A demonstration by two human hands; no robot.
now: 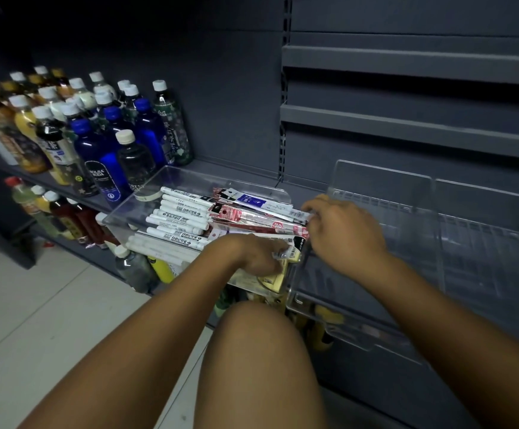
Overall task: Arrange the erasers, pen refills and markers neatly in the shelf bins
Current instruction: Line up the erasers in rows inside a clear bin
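Clear bin on shelf: markers in its left half, pen refills in its right. Right hand pinches refill ends at the bin's right wall; left hand grips one refill at its front. Bottles crowd the bin's left.

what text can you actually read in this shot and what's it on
"BOLSA SODA": label of the dark blue bottle
"FOREST", partly hidden: clear bottle beside it
Print on the white markers: blurred, unreadable
Print on the pen refill packs: too small to read
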